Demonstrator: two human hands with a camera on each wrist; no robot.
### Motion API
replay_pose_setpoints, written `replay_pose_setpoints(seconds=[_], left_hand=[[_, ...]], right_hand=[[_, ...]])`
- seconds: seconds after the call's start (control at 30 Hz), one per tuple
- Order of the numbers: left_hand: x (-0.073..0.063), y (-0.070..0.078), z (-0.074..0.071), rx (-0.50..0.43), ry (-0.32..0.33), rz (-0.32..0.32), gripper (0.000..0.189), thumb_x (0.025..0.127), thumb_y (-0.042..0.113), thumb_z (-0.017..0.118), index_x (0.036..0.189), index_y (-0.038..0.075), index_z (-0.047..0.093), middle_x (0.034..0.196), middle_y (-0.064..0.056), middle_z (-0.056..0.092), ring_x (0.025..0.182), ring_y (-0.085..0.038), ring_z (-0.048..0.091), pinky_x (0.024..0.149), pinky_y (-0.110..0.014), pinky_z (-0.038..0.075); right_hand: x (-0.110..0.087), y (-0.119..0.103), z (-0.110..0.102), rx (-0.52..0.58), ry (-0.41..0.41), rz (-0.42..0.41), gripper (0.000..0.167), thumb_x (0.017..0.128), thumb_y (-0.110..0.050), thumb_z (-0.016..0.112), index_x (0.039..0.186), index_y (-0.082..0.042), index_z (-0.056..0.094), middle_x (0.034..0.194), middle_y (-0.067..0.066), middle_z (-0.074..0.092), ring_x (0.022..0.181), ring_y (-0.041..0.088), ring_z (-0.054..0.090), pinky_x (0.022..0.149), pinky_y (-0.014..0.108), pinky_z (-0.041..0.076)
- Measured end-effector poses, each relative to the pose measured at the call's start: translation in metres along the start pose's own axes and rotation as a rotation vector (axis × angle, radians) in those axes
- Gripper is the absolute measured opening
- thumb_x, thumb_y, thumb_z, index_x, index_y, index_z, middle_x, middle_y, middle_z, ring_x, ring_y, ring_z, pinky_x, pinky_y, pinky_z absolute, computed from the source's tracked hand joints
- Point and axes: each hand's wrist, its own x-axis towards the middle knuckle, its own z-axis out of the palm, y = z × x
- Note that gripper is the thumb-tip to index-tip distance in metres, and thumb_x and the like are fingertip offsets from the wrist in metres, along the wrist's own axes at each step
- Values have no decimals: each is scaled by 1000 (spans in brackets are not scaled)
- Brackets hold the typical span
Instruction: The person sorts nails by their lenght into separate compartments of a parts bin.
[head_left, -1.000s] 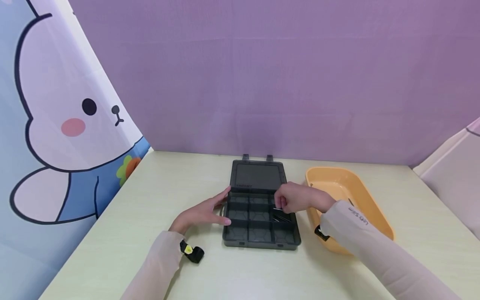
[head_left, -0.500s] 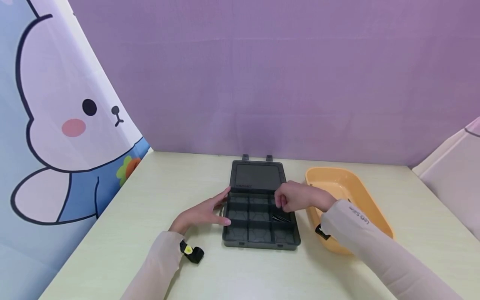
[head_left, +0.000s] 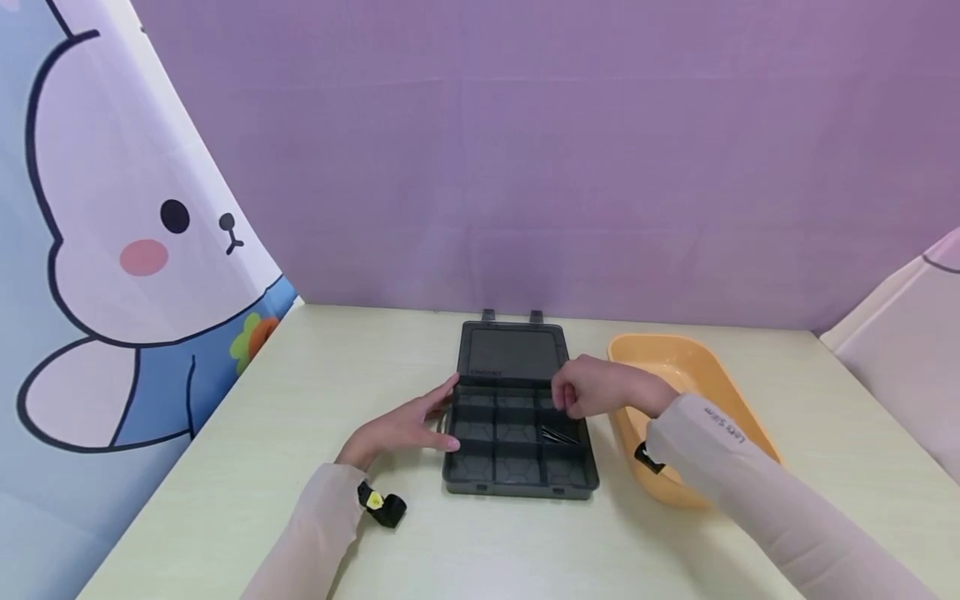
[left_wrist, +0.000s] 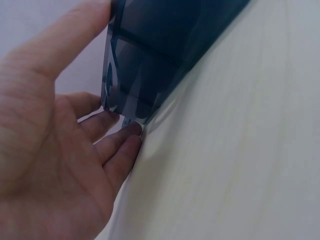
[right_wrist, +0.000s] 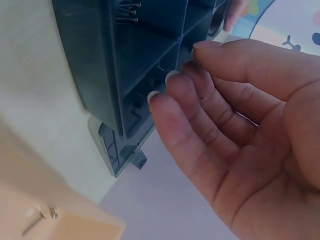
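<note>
A dark translucent compartment box [head_left: 517, 429] lies on the table, its lid [head_left: 513, 350] folded back. My left hand [head_left: 397, 433] rests against the box's left side, thumb at the wall and fingers spread; the left wrist view shows its fingertips [left_wrist: 131, 131] touching the low end of the side. My right hand [head_left: 600, 386] hovers over the box's far right compartment. In the right wrist view its fingers [right_wrist: 172, 120] bend loosely, with nothing visible between them. Thin metal screws or nails [head_left: 558, 436] lie in the middle right compartment, their heads [right_wrist: 131, 12] showing. Small dark items in the far right compartment are unclear.
An orange-yellow tray [head_left: 738, 400] stands right of the box, partly under my right forearm. Inside it lie a few metal screws or nails [right_wrist: 35, 222]. A purple cloth [head_left: 525, 167] hangs behind the table [head_left: 360, 350], with a cartoon-print cloth [head_left: 97, 208] at the left.
My right hand has lifted slightly away from the middle right compartment, where the thin metal pieces now lie together. The left hand stays at the box's side.
</note>
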Motion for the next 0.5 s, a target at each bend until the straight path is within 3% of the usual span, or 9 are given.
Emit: replay_pose_setpoints(seconds=[0.5], left_hand=[[2,-1,0,7,4,7,103,85,36,72,155,14,0,161,-14,6,145,-38,19,117,-51,21]], right_hand=[[-20,20,-16,-41,48,-28,14,78,4,62,83,-8,68,73,-4,61,63,7,48,58,20,45]])
